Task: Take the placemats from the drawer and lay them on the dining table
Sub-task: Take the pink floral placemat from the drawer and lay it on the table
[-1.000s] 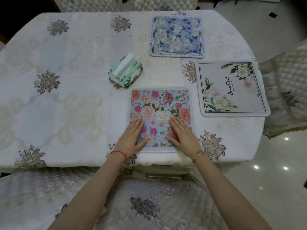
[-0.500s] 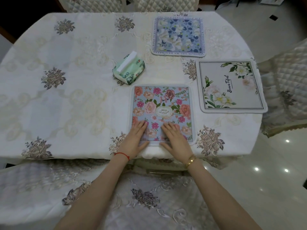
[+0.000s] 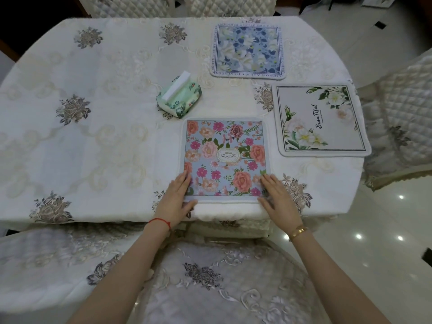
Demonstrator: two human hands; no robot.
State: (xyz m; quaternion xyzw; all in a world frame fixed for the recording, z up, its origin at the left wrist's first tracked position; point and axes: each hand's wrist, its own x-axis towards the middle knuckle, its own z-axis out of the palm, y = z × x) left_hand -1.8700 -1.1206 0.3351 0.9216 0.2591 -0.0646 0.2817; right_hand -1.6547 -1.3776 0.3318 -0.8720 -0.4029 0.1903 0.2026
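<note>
Three placemats lie on the dining table [image 3: 98, 141], which is covered with a white embroidered cloth. The pink rose placemat [image 3: 225, 157] lies flat at the near edge. My left hand [image 3: 176, 198] rests flat on its near left corner, fingers straight. My right hand [image 3: 278, 198] rests flat on its near right corner. A blue and white flower placemat [image 3: 248, 51] lies at the far side. To the right lies a white placemat [image 3: 320, 120] with green leaves and the word "Beautiful".
A green pack of tissues [image 3: 179, 97] sits just beyond the pink placemat's far left corner. Quilted chairs stand at the far side [image 3: 224, 5], at the right [image 3: 402, 122] and right below me [image 3: 210, 277]. Glossy tiled floor [image 3: 374, 230] lies to the right.
Both hands slid apart from the middle of the pink placemat to its near corners. The placemat shifted slightly toward the table's near edge.
</note>
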